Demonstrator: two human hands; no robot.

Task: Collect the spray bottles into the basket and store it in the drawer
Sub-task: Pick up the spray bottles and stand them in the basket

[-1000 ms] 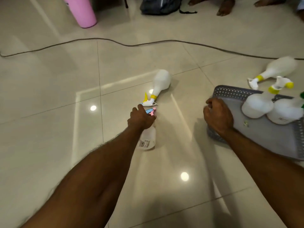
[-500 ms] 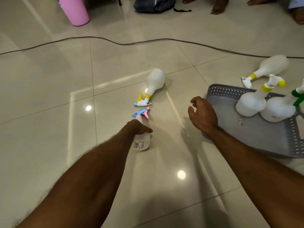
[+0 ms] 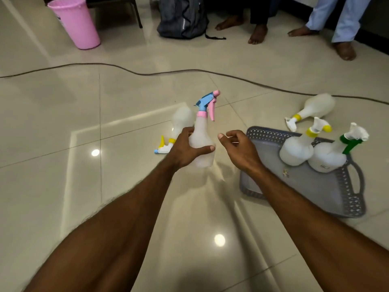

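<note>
Two spray bottles (image 3: 296, 151) already stand in the grey basket (image 3: 328, 192) on the tiled floor (image 3: 63, 144), one yellow-collared, one with a green trigger. Left hand (image 3: 185, 150) grips a pink-and-blue-topped bottle (image 3: 202, 142) upright off the floor, fingers wrapped round its body. Right hand (image 3: 240, 148) hovers just beside it, fingers loosely curled, holding nothing. Another bottle (image 3: 179, 127) lies behind the left hand (partly hidden), and one more (image 3: 313, 108) lies just beyond the basket

Dim indoor light; ceiling-lamp glare spots on glossy floor (image 3: 63, 123), soft arm shadows near the basket (image 3: 328, 194). Slight motion blur, wide-angle bending at edges.
</note>
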